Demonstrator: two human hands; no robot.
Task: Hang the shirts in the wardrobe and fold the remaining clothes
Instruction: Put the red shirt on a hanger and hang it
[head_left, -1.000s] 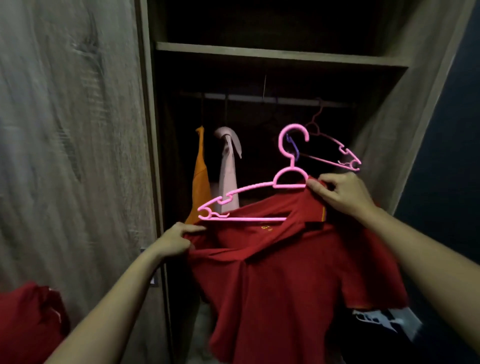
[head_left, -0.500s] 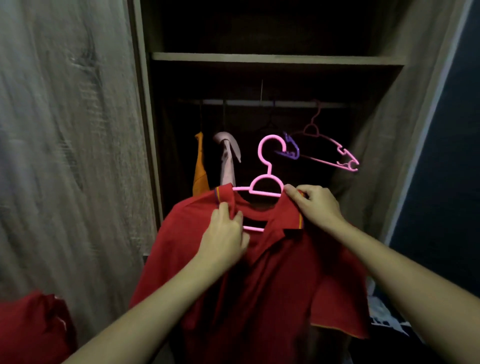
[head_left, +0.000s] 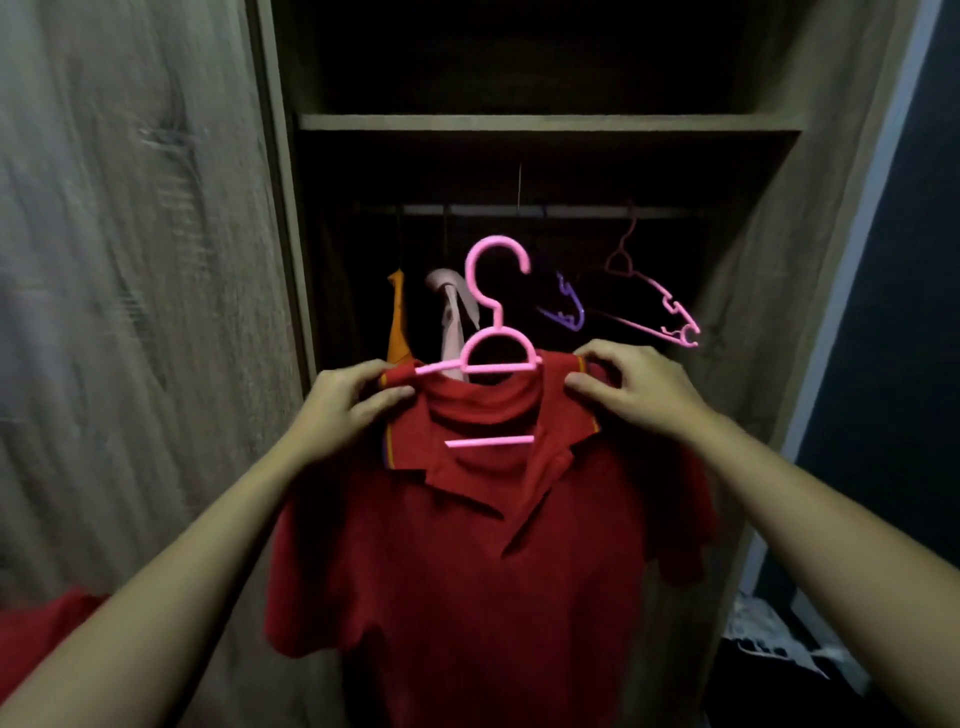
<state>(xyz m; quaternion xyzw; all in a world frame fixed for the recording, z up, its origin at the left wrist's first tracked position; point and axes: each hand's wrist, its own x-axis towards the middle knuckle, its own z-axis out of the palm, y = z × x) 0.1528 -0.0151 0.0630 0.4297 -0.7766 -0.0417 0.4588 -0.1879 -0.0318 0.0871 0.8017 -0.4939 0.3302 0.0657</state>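
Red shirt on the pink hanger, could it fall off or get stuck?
Maybe. The red shirt sits bunched at the collar on the pink hanger, and only the left hand and right hand pinching its shoulders steady it; if let go, it might slide off. The hook is not on the rail yet, and going up it could catch the empty pink hanger hanging there.

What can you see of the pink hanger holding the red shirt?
The pink hanger looks like smooth plastic: open hook, short neck, rounded arch, and a straight lower bar showing in the collar opening. It stands upright before the wardrobe, below the rail, not hooked on. The red polo shirt drapes over its arms, hiding their ends. The left hand and right hand pinch the shirt's shoulders over it.
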